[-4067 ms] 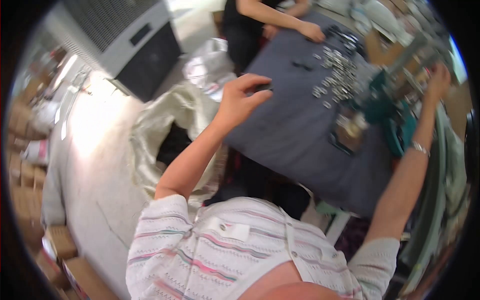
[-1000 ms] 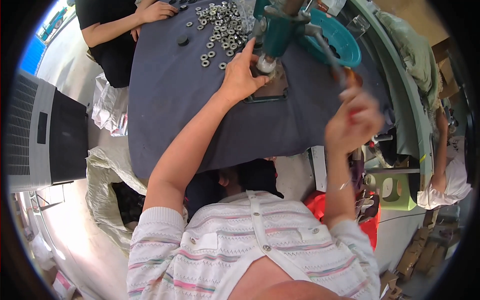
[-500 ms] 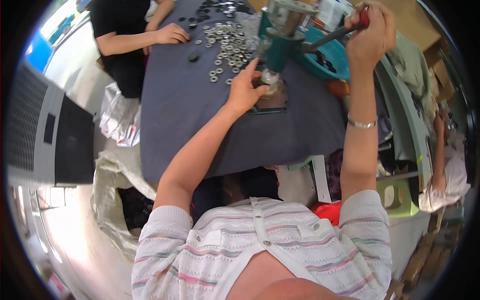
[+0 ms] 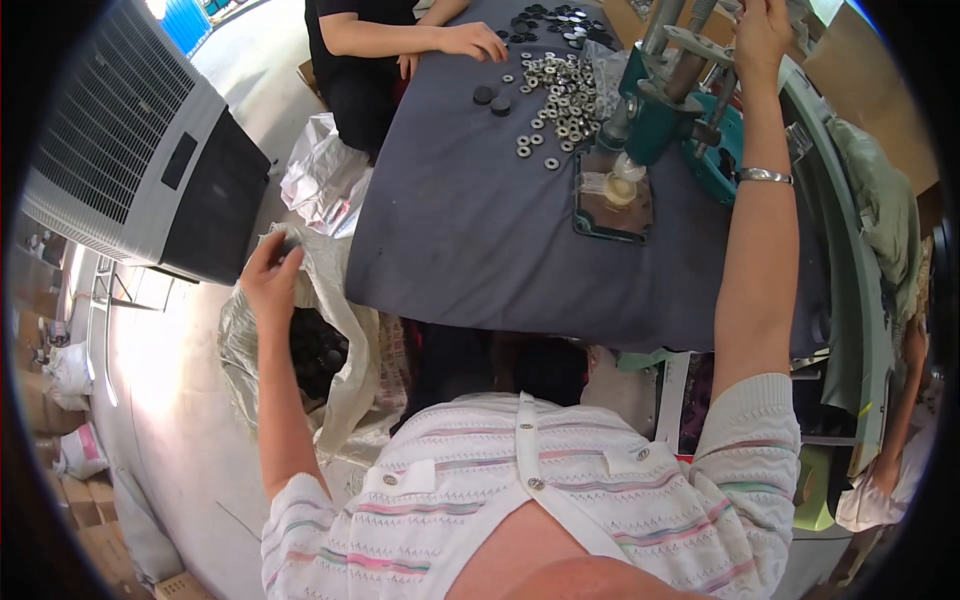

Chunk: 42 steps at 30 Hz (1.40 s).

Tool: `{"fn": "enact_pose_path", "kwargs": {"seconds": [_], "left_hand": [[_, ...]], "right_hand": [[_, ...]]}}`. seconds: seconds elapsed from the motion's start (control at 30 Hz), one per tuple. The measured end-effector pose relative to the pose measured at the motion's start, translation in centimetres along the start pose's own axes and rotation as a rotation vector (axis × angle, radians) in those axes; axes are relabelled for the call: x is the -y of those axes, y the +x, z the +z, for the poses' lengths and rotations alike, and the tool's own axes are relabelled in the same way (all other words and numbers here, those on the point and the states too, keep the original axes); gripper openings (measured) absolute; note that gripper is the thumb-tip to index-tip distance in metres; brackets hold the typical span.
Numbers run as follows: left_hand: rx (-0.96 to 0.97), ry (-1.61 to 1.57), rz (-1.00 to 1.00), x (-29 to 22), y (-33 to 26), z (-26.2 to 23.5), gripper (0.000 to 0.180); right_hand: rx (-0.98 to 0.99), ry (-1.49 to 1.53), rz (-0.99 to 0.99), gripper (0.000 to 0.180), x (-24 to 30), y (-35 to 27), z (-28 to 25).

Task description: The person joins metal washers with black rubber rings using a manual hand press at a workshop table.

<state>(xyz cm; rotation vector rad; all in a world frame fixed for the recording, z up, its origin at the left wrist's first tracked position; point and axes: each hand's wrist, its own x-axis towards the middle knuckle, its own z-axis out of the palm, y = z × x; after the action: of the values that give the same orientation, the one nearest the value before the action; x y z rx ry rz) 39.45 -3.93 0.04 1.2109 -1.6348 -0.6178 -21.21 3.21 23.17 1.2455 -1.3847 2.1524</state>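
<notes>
My left hand (image 4: 270, 280) is over the open mouth of a pale woven sack (image 4: 345, 285), its fingers closed on a small dark round piece (image 4: 289, 246). Several black round pieces (image 4: 318, 352) lie inside that sack. Up at the top edge of the view, my right hand (image 4: 763, 45) grips the lever (image 4: 724, 108) of a green hand press (image 4: 655, 125); the fingertips are partly cut off. Beneath the press's clear tip (image 4: 628, 167), a pale round seat (image 4: 620, 190) sits on the base plate (image 4: 612, 222), with no dark piece visible on it.
Many silvery rings (image 4: 570, 95) are heaped on the grey-clothed table (image 4: 470, 240), near two black discs (image 4: 500, 105). A teal basin (image 4: 708, 180) stands behind the press. Across the table is another person's hand (image 4: 475, 41). A grey slatted machine (image 4: 150, 150) stands at left.
My left hand has left the press base and swung left and back to the sack with a dark piece. The right hand has shifted upward in view with the lever. The whole view has turned.
</notes>
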Motion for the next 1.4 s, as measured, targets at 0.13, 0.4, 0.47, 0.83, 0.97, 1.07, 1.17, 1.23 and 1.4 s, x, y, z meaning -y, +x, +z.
{"fn": "enact_pose_path", "kwargs": {"seconds": [0.13, 0.4, 0.47, 0.83, 0.97, 1.07, 1.17, 1.23, 1.4], "left_hand": [[-0.097, 0.666, 0.436, -0.2, 0.2, -1.1, 0.041], [0.340, -0.057, 0.411, -8.7, 6.2, 21.7, 0.044], [0.349, -0.083, 0.393, -7.4, 8.2, 27.3, 0.047], [0.288, 0.356, 0.324, -9.7, 10.1, 36.0, 0.069], [0.265, 0.319, 0.315, -8.1, 10.9, 36.7, 0.069], [0.249, 0.260, 0.368, -8.3, 10.5, 36.6, 0.069], [0.296, 0.096, 0.386, -10.2, 8.9, 35.3, 0.074], [0.421, -0.131, 0.336, -12.7, 7.2, 33.2, 0.080], [0.674, -0.295, 0.470, -17.1, 0.2, 32.3, 0.088]], "right_hand": [[-0.020, -0.039, -0.058, 0.013, 0.2, 0.3, -0.5], [-0.014, -0.090, -0.064, 0.014, 0.4, 0.2, -0.6], [-0.009, -0.083, -0.075, 0.015, 0.4, 0.0, -0.3], [-0.007, -0.102, -0.071, 0.012, -0.7, 0.7, -1.6], [0.013, -0.005, -0.066, 0.012, -0.7, 0.7, -1.3], [0.013, 0.021, -0.050, 0.013, -0.1, 0.3, -1.3], [-0.012, -0.006, -0.074, 0.014, -0.5, 0.6, -0.9], [-0.006, 0.001, -0.071, 0.014, -0.6, 0.5, -0.6], [-0.011, -0.053, -0.103, 0.013, -0.1, 0.2, -0.8]]}}
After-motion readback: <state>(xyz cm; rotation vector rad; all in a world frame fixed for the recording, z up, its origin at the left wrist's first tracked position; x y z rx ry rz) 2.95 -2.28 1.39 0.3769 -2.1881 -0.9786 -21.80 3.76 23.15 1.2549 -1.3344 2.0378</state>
